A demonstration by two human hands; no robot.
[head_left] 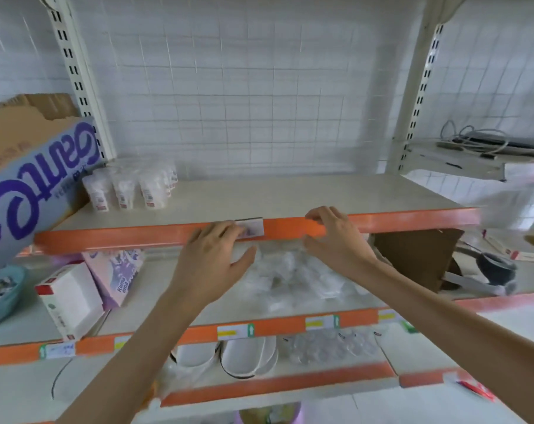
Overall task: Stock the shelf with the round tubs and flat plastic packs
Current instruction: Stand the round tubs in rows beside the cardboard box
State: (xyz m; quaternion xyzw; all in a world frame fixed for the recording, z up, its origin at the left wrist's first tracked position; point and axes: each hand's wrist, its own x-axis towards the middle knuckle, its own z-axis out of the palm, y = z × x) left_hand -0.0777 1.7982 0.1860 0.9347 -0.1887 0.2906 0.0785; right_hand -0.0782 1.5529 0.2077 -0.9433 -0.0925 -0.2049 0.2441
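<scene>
Starting at the left end of the upper shelf (pixel 290 194), a cardboard box (pixel 30 185) with purple letters leans over the edge. Just beside it, near the back left corner, the round tubs (pixel 128 188) stand in a tight group. More to the middle, the left hand (pixel 210 261) rests on the orange front edge (pixel 121 238) of this shelf. Its fingers are nearly straight and close together, the tips touch a price label (pixel 253 229), the thumb is spread aside, and it holds nothing. The right hand (pixel 336 240) is near it on the same edge, with fingers curled over the top and the thumb under, so it seems to pinch that edge. Below and behind both hands, the flat plastic packs (pixel 290 276) lie in a loose heap on the middle shelf (pixel 131 319); they are too blurred to count. At the right end of that shelf stands a brown box (pixel 418 255). I judge the step in hand is to fetch the next pack, since neither hand carries stock. To do it well, release the edge and reach under it to the heap. Take one pack with both hands, because thin film is probably slippery and limp. Lift it clear over the orange edge instead of dragging it. Lay it just beside the tubs, toward the back, without pushing them, as they look light and easy to tip.
</scene>
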